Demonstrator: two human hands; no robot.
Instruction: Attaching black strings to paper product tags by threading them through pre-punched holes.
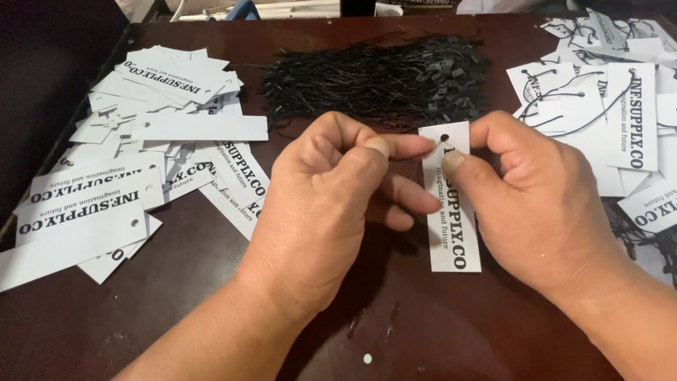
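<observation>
The thin black string (416, 149) could slip back out of the small hole (444, 137), I think, because only its tip is near the hole and the pinch on it is very light. The white paper tag (451, 212) could also bend at the top if the thumb presses too hard.

The left hand (331, 212) has its thumb and first finger closed on the string, with the other fingers curled in. The right hand (543, 204) pinches the top of the tag, the thumb beside the hole. The tag stands over the dark table (211, 296), between a pile of bare tags (141, 155) on the left and strung tags (606, 106) on the right. A heap of black strings (374, 77) lies behind.
</observation>
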